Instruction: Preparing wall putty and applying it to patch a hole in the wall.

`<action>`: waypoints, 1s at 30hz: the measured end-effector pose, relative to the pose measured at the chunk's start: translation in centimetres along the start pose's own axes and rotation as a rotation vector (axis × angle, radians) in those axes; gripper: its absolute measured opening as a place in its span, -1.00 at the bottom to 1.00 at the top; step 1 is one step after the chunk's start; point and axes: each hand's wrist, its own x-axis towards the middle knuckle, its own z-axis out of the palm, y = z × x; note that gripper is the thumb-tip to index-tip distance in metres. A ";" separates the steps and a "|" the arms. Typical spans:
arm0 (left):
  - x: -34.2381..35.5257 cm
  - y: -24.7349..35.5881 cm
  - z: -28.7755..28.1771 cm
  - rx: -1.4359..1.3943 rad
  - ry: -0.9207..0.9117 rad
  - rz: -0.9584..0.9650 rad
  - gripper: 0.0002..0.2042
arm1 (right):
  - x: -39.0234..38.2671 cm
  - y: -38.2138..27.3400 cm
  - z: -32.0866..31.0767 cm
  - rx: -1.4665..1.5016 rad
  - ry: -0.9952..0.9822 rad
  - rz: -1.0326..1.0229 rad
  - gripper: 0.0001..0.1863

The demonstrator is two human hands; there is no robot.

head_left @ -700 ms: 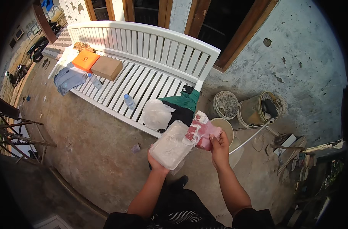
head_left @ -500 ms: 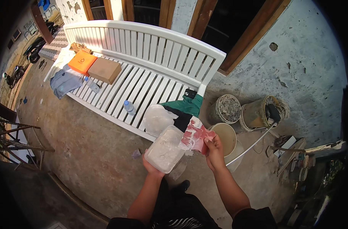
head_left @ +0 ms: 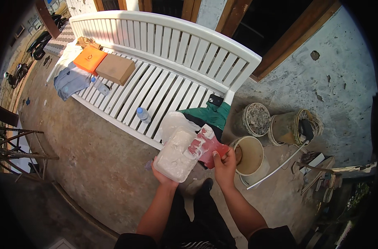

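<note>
My left hand (head_left: 164, 177) is closed on the near side of a rectangular clear plastic tub (head_left: 176, 157) filled with white paste, holding it slightly tilted in front of the bench. Between the thumb and fingers of my right hand (head_left: 226, 165) is a red putty spreader (head_left: 209, 152). White paste coats its far and left edges. The spreader's left edge overlaps the tub's right rim; whether it touches the paste is hard to tell. Behind the tub, a white plastic bag (head_left: 170, 121) lies on the bench, partly hidden.
The white slatted bench (head_left: 131, 101) holds a water bottle (head_left: 143, 114), a green and black garment (head_left: 216, 115), a phone (head_left: 215, 99), an orange box (head_left: 89, 60) and a cardboard box (head_left: 116, 69). Several buckets, including an open one (head_left: 255, 157), and a metal pole (head_left: 276, 168) are at right.
My right hand and the spreader have come closer to the tub, overlapping its right side more. The tub is tilted more and turned a little. The view has shifted slightly.
</note>
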 end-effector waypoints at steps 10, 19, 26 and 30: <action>0.3 -3.6 1.9 -0.011 0.084 0.160 -0.30 | 1.0 -3.1 -5.3 -0.117 -0.073 0.117 -0.85; 0.9 -4.9 3.5 -0.059 0.074 0.194 -0.35 | 0.9 -6.1 -8.4 0.005 -0.015 0.096 -0.83; 0.2 -5.0 4.3 -0.137 -0.042 0.153 -0.33 | 0.2 -10.3 -5.3 -0.329 -0.303 -0.464 -0.83; -0.3 -4.7 4.8 -0.113 -0.079 0.187 -0.34 | 0.9 -11.2 -5.0 -0.620 -0.569 -1.112 -0.74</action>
